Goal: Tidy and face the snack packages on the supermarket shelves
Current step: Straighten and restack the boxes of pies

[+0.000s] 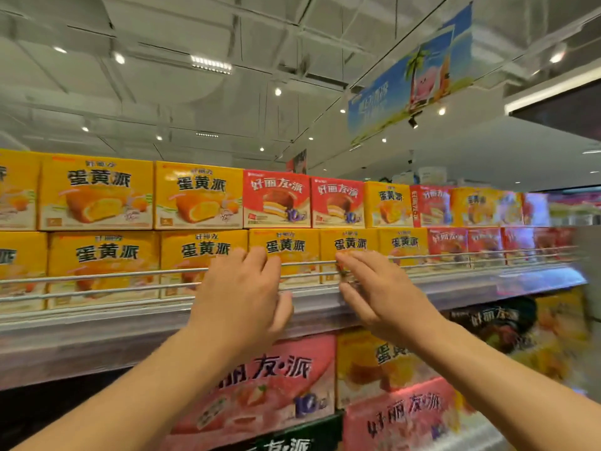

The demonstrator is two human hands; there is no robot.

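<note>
Your left hand (242, 288) and right hand (379, 289) are both spread flat, fingers straight, reaching up to the yellow boxes (284, 252) behind the shelf rail (97, 276).

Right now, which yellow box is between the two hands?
The yellow cardboard box in the lower row of the top shelf, directly below the left red box. The left hand overlaps its left edge; the right hand reaches its yellow neighbour.
</note>
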